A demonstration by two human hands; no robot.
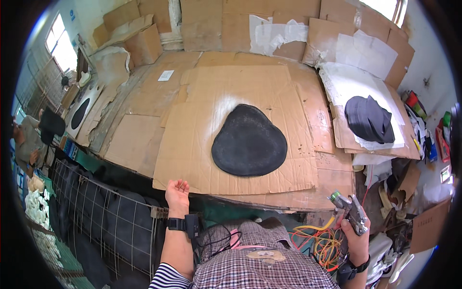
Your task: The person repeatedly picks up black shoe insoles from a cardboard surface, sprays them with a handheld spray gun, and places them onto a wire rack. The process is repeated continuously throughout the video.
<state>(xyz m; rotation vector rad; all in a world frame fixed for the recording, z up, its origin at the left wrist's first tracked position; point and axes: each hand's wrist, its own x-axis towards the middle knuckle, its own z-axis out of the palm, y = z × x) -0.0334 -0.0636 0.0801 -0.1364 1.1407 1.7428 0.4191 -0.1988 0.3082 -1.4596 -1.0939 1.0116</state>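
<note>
- Head view: the left hand (177,191) hangs with fingers loosely spread and palm up, holding nothing, just at the near edge of the large flat sheet of brown cardboard (202,159) that covers the desk (144,96)
- the right hand (355,236) is wrapped around a grey metal spray gun with a green tip (350,210), held upright off the near right corner of the desk, nozzle toward the cardboard
- a black, rounded teardrop-shaped felt-like pad (249,141) lies flat in the middle of the cardboard sheet, well apart from both hands, with a pale whitish haze on the cardboard around its upper edge
- a stack of dark grey rounded pads (368,119) sits on a white sheet at the right side of the desk
- tangled yellow and orange hoses (321,241) hang below the right hand
- a wire mesh cage (103,216) stands at the person's left, below the desk edge
- another person (29,144) is at the far left rim
</note>
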